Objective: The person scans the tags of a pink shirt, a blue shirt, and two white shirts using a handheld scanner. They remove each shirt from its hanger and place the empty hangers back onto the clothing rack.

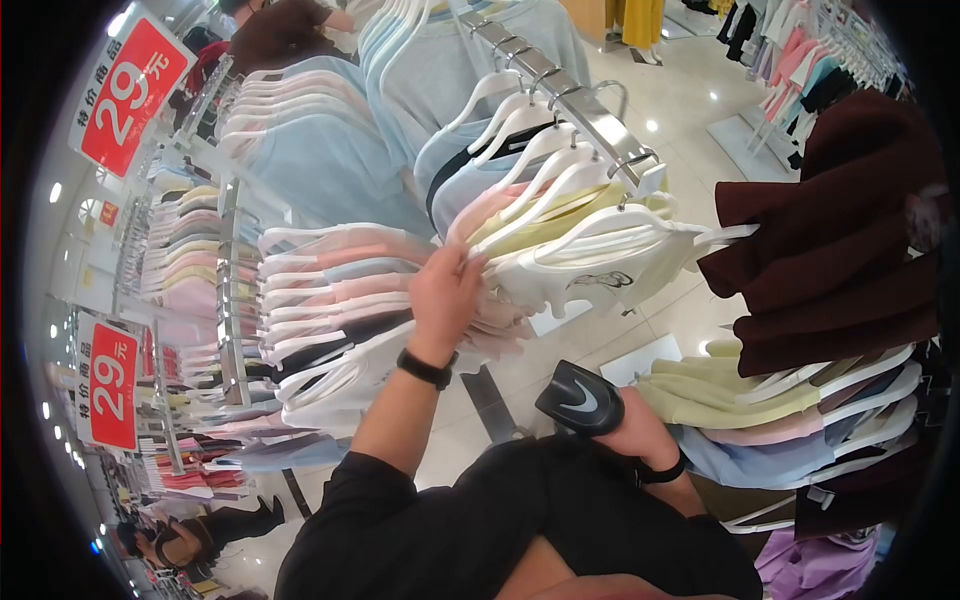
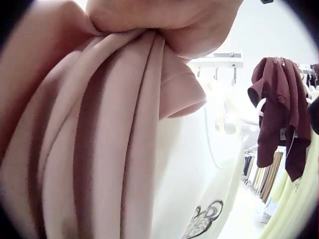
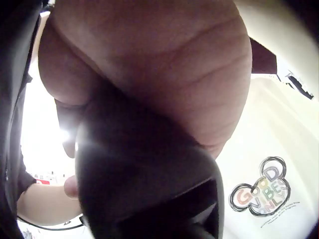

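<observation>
My left hand [image 1: 443,290] is at the front edges of the clothes on a rail, beside a white T-shirt [image 1: 545,275] on a white hanger. In the left wrist view its fingers grip gathered pink fabric [image 2: 109,139]; the fingertips are hidden behind it. The white T-shirt hangs just past the pink fabric and has a cartoon outline print. My right hand [image 1: 640,428], low in front of my body, holds a black handheld device [image 1: 578,398] with a silver curved mark. A "Good Vibes Only" print [image 3: 264,191] shows beside that device in the right wrist view.
A metal rail [image 1: 565,88] carries the hangers. Maroon garments [image 1: 835,240] hang at the right, above yellow, pink and blue ones. More racks line the left, with red price signs [image 1: 108,385]. Pale tiled floor [image 1: 660,130] lies between the racks. Other people are near the left racks.
</observation>
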